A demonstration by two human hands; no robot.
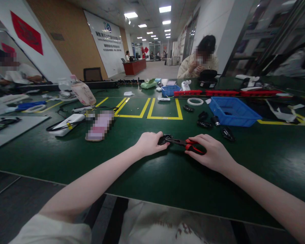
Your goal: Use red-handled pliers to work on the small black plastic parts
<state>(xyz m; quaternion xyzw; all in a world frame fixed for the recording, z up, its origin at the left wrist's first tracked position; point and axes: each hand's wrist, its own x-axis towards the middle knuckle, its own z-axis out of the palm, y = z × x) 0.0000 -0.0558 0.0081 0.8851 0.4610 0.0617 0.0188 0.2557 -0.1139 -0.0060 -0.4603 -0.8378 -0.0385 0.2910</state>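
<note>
My left hand [150, 143] is closed around a small black part [163, 139], whose exact kind I cannot make out. In my right hand [213, 151] is a pair of needle-nose pliers [190, 145] with red and black handles. The jaws point left and meet the black part near my left fingertips. Both hands are over the middle of the green table [152, 173]. To the right of the pliers, several small black parts [228, 134] in shiny wrapping lie on the table.
A blue bin [235, 113] stands beyond my right hand. Yellow tape [165, 118] marks the table. Left are a pixelated pink object [100, 125], a white device [67, 124] with a black cable and a tilted bottle [83, 90]. Across the table sits a person [199, 62].
</note>
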